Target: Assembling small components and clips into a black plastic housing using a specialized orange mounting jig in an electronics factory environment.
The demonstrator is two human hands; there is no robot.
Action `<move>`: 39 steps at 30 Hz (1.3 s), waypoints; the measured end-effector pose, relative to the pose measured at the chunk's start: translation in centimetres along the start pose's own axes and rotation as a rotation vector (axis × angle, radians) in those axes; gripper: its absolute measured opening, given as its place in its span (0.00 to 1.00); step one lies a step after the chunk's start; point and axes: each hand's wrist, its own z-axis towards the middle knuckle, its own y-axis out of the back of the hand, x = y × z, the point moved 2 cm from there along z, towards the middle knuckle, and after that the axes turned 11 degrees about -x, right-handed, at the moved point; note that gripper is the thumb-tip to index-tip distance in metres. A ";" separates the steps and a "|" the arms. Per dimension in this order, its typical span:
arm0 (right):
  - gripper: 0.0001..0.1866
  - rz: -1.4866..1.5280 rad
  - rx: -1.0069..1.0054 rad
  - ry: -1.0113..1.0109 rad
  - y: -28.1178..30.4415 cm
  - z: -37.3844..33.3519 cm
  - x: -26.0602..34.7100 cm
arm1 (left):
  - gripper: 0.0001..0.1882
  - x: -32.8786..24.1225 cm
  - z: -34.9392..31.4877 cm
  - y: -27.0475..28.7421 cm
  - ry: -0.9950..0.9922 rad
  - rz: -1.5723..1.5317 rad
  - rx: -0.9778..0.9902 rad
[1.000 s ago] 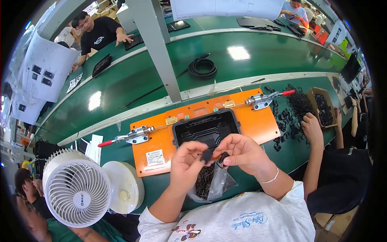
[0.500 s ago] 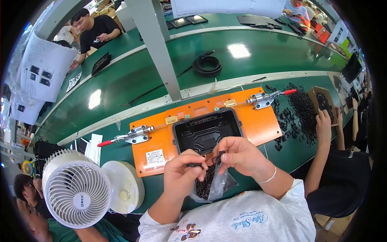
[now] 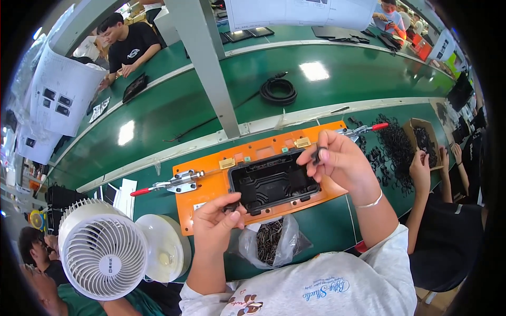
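Pinching a small black part between thumb and fingers, the person's left hand is at the near left corner of an open black case, which sits in an orange fixture. The right hand pinches another dark piece at the far right corner. A clear bag of thin metal pieces lies nearer the person.

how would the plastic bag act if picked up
The bag would probably sag, as its walls look thin and crumpled. It may feel heavy if the glinting pieces are metal, and could spill, since its mouth looks open.
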 end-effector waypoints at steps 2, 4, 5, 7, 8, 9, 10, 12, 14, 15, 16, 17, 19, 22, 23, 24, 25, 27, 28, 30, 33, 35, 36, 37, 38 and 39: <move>0.08 0.054 -0.072 -0.040 0.6 1.0 0.1 | 0.15 -0.3 0.8 0.2 0.001 -0.020 0.020; 0.09 -0.171 -0.127 0.080 0.7 1.9 0.7 | 0.15 -1.3 1.3 -0.1 -0.016 -0.033 0.046; 0.10 -0.394 -0.189 0.197 0.7 2.2 1.2 | 0.15 -1.7 1.5 -0.1 -0.038 0.045 0.017; 0.10 -0.492 -0.230 0.257 0.3 3.5 1.0 | 0.15 -1.9 2.7 0.0 -0.052 0.123 -0.024; 0.09 -0.687 -0.273 0.278 0.0 4.0 1.0 | 0.15 -2.2 3.3 -0.4 -0.114 0.201 -0.050; 0.08 -0.884 -0.318 0.298 0.0 4.3 1.1 | 0.15 -2.5 3.8 -0.9 -0.173 0.278 -0.074; 0.08 -0.884 -0.317 0.296 0.4 4.8 0.8 | 0.15 -3.1 4.1 -1.8 -0.165 0.293 -0.100; 0.07 -1.167 -0.232 0.392 0.9 5.9 -0.3 | 0.15 -2.7 5.2 -1.3 -0.168 0.358 -0.088; 0.07 -1.165 -0.237 0.389 0.9 6.2 -0.7 | 0.14 -2.6 6.0 -0.9 -0.174 0.425 -0.076; 0.06 -1.165 -0.246 0.382 0.8 6.3 -0.8 | 0.13 -2.5 6.4 -0.7 -0.143 0.455 -0.078; 0.06 -1.166 -0.246 0.383 0.9 6.3 -0.9 | 0.12 -2.3 6.8 -0.7 -0.112 0.484 -0.079; 0.06 -1.172 -0.256 0.400 1.0 6.3 -0.9 | 0.12 -2.2 7.2 -0.8 -0.113 0.484 -0.079; 0.07 -1.178 -0.267 0.416 1.1 6.5 -0.9 | 0.09 -1.8 7.9 -0.7 -0.077 0.482 -0.130; 0.07 -1.175 -0.239 0.301 1.4 7.1 -1.0 | 0.06 -1.3 9.1 -0.4 -0.287 0.547 -0.117; 0.07 -1.207 -0.219 0.339 1.4 7.2 -1.0 | 0.06 -1.3 9.5 -0.3 -0.287 0.548 -0.118; 0.08 -1.240 -0.203 0.375 1.4 7.2 -1.1 | 0.05 -1.6 9.7 -0.6 -0.300 0.694 -0.123; 0.08 -1.238 -0.204 0.373 1.6 7.4 -1.0 | 0.04 -1.7 10.0 -0.8 -0.312 0.840 -0.127; 0.09 -1.217 -0.203 0.235 2.2 8.1 -0.9 | 0.05 -1.6 10.8 -1.2 -0.257 0.851 -0.108; 0.09 -1.215 -0.201 0.237 2.3 8.2 -0.8 | 0.06 -1.4 11.0 -1.3 -0.204 0.860 -0.090; 0.10 -1.153 -0.147 0.103 2.5 8.4 -0.8 | 0.06 -1.0 11.3 -1.6 -0.158 0.871 -0.090; 0.13 -1.215 -0.205 0.387 2.3 7.3 -1.2 | 0.07 0.0 11.7 -1.0 -0.145 0.869 -0.099; 0.14 -1.235 -0.228 0.480 1.7 6.5 -1.4 | 0.06 0.0 11.9 -0.8 -0.242 1.008 -0.067; 0.15 -1.256 -0.258 0.570 1.5 6.2 -1.3 | 0.06 0.0 11.9 -0.9 -0.243 1.009 -0.069; 0.15 -1.255 -0.256 0.570 1.7 6.1 -1.5 | 0.06 0.0 11.9 -1.1 -0.232 1.029 -0.056; 0.13 -1.320 -0.249 0.638 2.0 6.0 -1.6 | 0.06 -0.1 12.0 -1.2 -0.221 1.049 -0.044; 0.11 -1.383 -0.238 0.708 2.0 6.0 -1.7 | 0.06 -0.2 12.2 -1.1 -0.221 1.052 -0.049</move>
